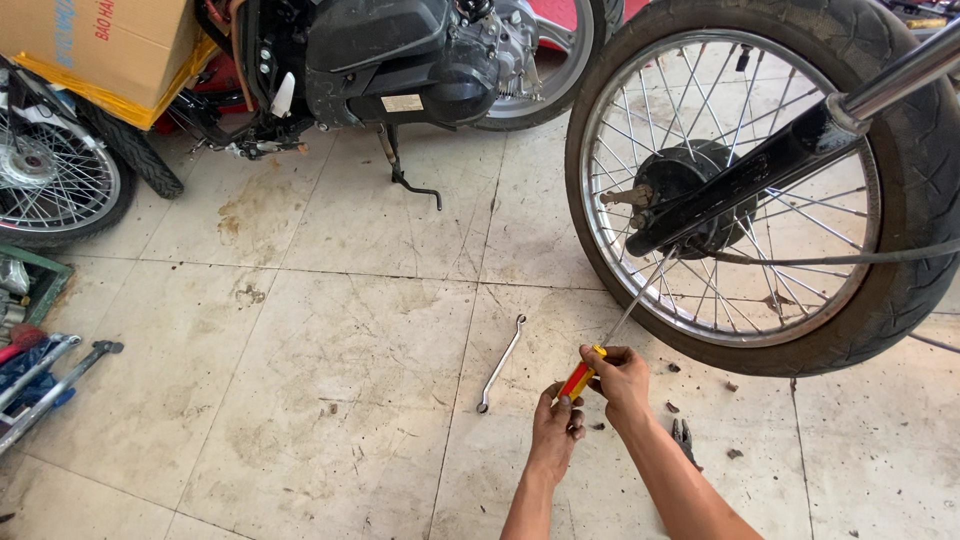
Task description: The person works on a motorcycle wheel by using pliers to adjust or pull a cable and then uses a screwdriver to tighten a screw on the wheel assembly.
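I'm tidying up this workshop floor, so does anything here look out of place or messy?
Yes. A wrench lies loose on the tiled floor left of both hands, which grip a screwdriver at the wheel. Dark debris bits and pliers scatter nearby; brown stains mark the tiles.

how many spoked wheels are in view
2. One big wheel stands at upper right, where both hands hold a screwdriver to its hub; a second wheel is at the left edge, cut off by the frame. A third, unspoked wheel shows behind the motorbike.
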